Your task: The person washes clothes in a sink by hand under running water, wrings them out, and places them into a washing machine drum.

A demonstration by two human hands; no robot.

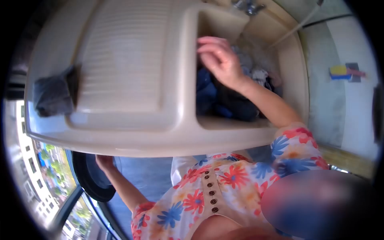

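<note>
My right hand (pixel 222 63) hangs over the sink basin (pixel 191 80), its fingers loosely stretched toward the basin's left wall and nothing visible in them. Under it, a heap of dark and light wet-looking clothes (pixel 236 105) fills the basin. My left hand (pixel 105 162) is low at the left, beneath the sink's front edge and beside a black tub (pixel 90 180); its fingers are hidden there. On the left corner of the ribbed washboard top (pixel 124 60) lies a dark, crumpled cloth (pixel 54 94).
A metal tap (pixel 249 7) stands at the back of the basin, with a pale hose (pixel 298 26) to its right. Farther right, a yellow, blue and grey item (pixel 347 73) is on the glass. Windows (pixel 76 214) border the lower left.
</note>
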